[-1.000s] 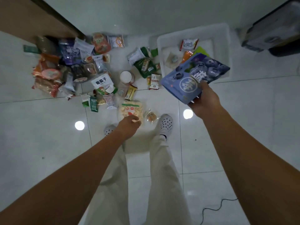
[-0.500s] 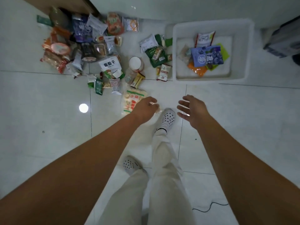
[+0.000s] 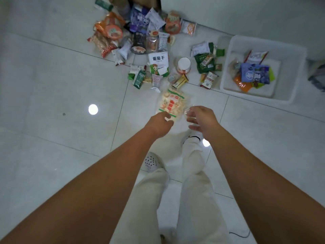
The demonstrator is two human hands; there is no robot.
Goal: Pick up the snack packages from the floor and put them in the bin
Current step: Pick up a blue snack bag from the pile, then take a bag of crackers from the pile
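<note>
Snack packages (image 3: 140, 43) mostly lay heaped on the floor: the left hand (image 3: 159, 125) pinched the cracker bag (image 3: 173, 103) by its near edge, the right hand (image 3: 204, 120) curled loosely beside it, its hold unclear, and only a few lay in the bin (image 3: 224, 73).

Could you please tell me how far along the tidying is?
Done: a few packages, including a blue pouch, lie in the white bin. In hand: the left hand grips the cracker bag, the right hand beside it. Left: most packages are on the floor in a pile.
</note>
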